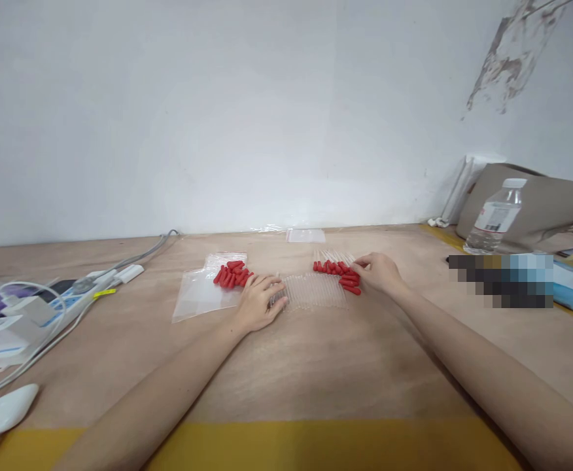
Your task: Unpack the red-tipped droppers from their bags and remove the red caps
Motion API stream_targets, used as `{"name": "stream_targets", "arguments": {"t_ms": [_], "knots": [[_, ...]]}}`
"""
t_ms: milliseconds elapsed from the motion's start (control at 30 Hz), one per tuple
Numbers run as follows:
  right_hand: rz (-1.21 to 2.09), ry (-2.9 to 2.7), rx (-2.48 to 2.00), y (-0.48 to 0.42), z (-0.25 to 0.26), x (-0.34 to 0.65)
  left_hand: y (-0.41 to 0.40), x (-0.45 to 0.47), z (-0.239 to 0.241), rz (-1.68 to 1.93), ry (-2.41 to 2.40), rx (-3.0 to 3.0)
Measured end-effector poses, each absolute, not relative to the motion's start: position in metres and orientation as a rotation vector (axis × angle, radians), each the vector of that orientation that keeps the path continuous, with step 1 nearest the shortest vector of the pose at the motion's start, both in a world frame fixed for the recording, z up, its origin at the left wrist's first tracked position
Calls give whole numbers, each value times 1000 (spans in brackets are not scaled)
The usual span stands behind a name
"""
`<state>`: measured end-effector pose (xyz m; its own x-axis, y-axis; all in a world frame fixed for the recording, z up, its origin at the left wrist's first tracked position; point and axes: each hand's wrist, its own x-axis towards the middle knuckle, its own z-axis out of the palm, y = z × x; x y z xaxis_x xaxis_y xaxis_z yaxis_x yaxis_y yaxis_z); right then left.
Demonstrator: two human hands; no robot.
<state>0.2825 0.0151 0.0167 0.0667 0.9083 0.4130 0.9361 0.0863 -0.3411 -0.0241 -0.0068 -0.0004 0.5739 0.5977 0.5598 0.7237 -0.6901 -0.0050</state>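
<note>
My left hand [261,302] rests at the left end of a row of thin clear tubes [316,291], its fingers and thumb apart over them. My right hand [379,271] is closed in a pinch at the right side of a cluster of red rubber bulbs [350,282]; its fingertips are at a red bulb, partly hidden. Some of these bulbs sit side by side at the lower ends of thin clear tubes [333,256] fanned out behind them. Another heap of red bulbs [231,275] lies on a clear plastic bag [195,296], just left of my left hand.
A power strip [68,302] with white adapters [9,340] and cables lies left. On the right stand a water bottle [495,219], a grey bag [546,203] and a blue-and-white pack [568,288]. A small clear bag [306,235] lies near the wall.
</note>
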Motion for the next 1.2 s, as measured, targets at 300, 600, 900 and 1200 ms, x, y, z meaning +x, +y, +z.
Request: {"name": "stream_targets", "arguments": {"t_ms": [300, 600, 900, 1200], "knots": [[-53, -1854, -2232, 43, 32, 251, -5, -26, -4, -719, -1142, -2574], [78, -1685, -2291, 50, 34, 246, -5, -27, -6, -705, -1154, -2573], [-181, -2042, -1475, 2, 31, 216, -7, -20, -1, -877, -1077, -2359], [-424, -2188, -842, -23, -14, 194, -10, -10, -3, -788, -865, -2372]]}}
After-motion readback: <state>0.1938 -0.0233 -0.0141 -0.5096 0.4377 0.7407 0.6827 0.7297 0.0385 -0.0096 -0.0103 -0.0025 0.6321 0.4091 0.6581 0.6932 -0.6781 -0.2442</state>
